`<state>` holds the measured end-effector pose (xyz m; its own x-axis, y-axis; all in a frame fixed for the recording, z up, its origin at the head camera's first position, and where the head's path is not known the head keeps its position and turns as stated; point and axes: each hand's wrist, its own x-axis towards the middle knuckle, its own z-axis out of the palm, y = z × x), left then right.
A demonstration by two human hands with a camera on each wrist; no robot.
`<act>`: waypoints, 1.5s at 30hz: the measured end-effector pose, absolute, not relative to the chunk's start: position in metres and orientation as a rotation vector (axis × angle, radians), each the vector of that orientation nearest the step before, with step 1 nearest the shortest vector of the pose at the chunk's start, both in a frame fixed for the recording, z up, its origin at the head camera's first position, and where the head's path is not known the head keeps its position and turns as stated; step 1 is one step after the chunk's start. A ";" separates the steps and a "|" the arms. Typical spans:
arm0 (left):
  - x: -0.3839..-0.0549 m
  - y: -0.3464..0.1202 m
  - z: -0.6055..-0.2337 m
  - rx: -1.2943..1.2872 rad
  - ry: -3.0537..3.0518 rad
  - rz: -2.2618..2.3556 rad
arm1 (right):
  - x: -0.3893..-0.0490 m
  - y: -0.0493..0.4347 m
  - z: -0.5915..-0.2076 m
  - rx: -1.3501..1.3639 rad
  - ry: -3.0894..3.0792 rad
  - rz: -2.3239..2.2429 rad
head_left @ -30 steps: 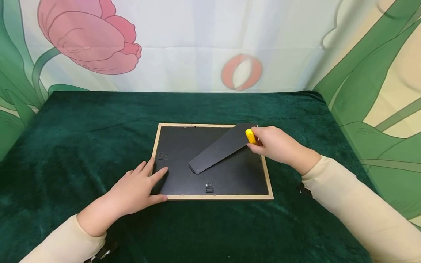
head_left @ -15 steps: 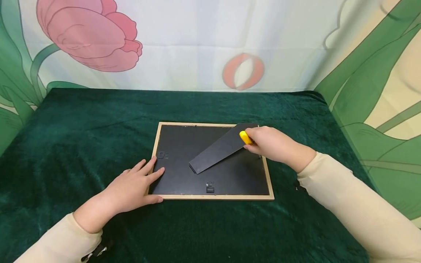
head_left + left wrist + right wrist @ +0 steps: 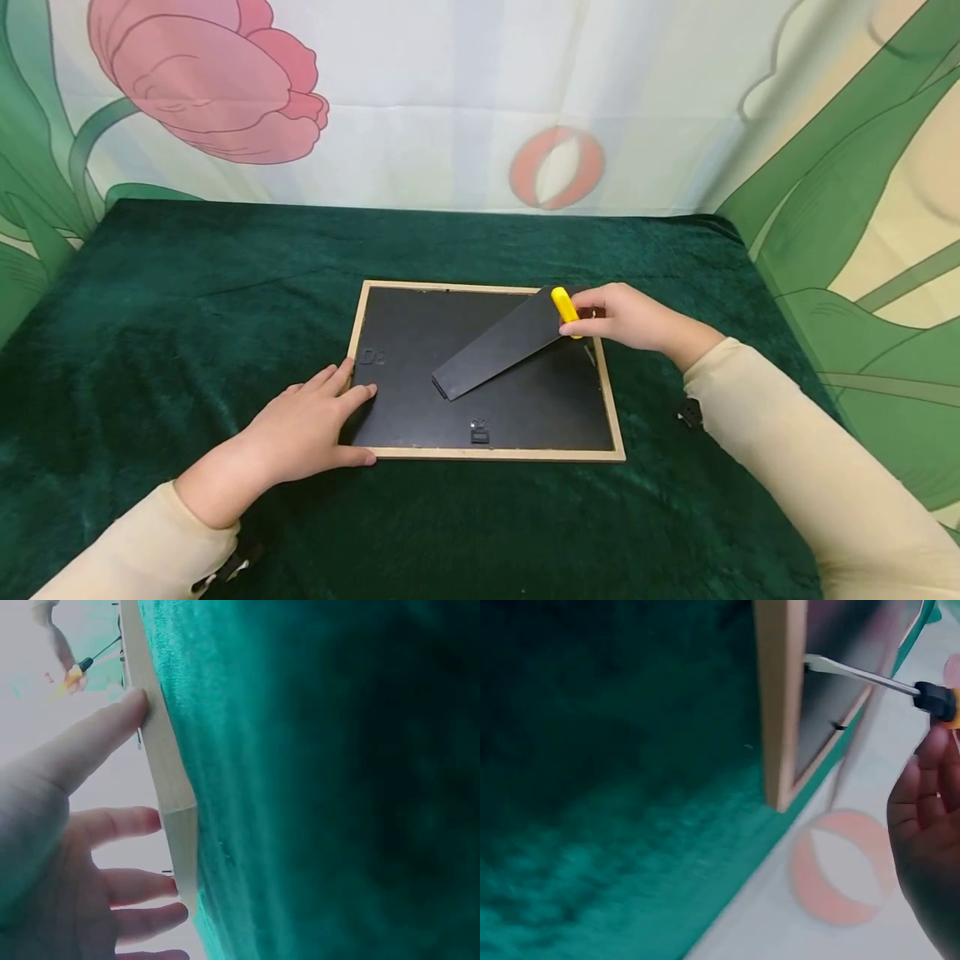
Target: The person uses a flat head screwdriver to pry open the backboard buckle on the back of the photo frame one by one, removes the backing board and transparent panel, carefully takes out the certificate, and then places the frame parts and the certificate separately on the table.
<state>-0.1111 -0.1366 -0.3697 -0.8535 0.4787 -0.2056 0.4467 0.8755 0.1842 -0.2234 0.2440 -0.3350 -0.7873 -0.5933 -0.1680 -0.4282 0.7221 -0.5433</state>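
Observation:
A picture frame (image 3: 487, 454) with a pale wood border lies back side up, its black backing facing me. The folding stand (image 3: 491, 350) slants across that backing. Spread fingers of my left hand (image 3: 307, 425) rest along the frame's left side, with the thumb at the lower left corner. My right hand (image 3: 633, 317) pinches the yellow handle of a flat-head screwdriver (image 3: 564, 308) above the frame's right part. In the right wrist view, the screwdriver's flat tip (image 3: 821, 664) reaches the inside of the wood edge, and a small dark tab (image 3: 839, 727) sticks out at the adjoining side.
Dark green velvet cloth (image 3: 450, 533) covers the table under the frame. Behind it hangs a pale curtain (image 3: 420, 100) printed with flowers and leaves. Metal hanger hooks (image 3: 479, 432) sit on the backing near the lower edge and at the left.
The screwdriver handle first swings left, then tilts more upright as the right hand's fingers loosen around it and show more of it. The left hand stays on the frame with only a slight shift.

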 end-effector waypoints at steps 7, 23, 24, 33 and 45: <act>-0.112 -0.136 -0.367 0.716 2.800 0.131 | -0.242 0.252 -0.349 -0.720 2.440 -0.913; -0.113 -0.133 -0.369 0.719 2.784 0.114 | -0.251 0.243 -0.351 -0.713 2.485 -0.896; -0.113 -0.133 -0.369 0.720 2.783 0.114 | -0.251 0.243 -0.352 -0.712 2.477 -0.892; -0.114 -0.129 -0.366 0.714 2.781 0.046 | -0.241 0.256 -0.360 -0.777 2.433 -0.765; -0.115 -0.128 -0.364 0.727 2.784 0.071 | -0.233 0.250 -0.352 -0.754 2.536 -0.855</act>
<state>-0.1145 -0.1279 -0.3641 -0.8401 0.4865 -0.2400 0.4737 0.8734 0.1127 -0.2327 0.2500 -0.3516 -0.7932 -0.5872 -0.1613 -0.3698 0.6749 -0.6386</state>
